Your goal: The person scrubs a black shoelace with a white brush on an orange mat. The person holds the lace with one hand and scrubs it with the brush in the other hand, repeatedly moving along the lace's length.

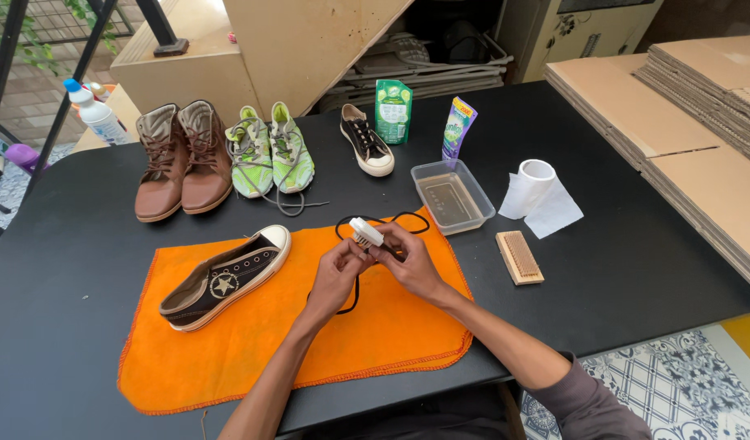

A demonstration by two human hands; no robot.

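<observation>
Our left hand point(336, 273) and right hand point(409, 262) meet over the orange cloth point(310, 342), the left pinching a black shoelace point(355, 293) and the right closed on a small white brush point(365, 232) set against it. Beside them on the cloth lies a black sneaker point(226, 277) on its side. Beyond on the black table point(65, 269) stand brown boots point(179, 159), green sneakers point(271, 151), a clear plastic tub point(452, 195) and a wooden brush point(519, 257).
</observation>
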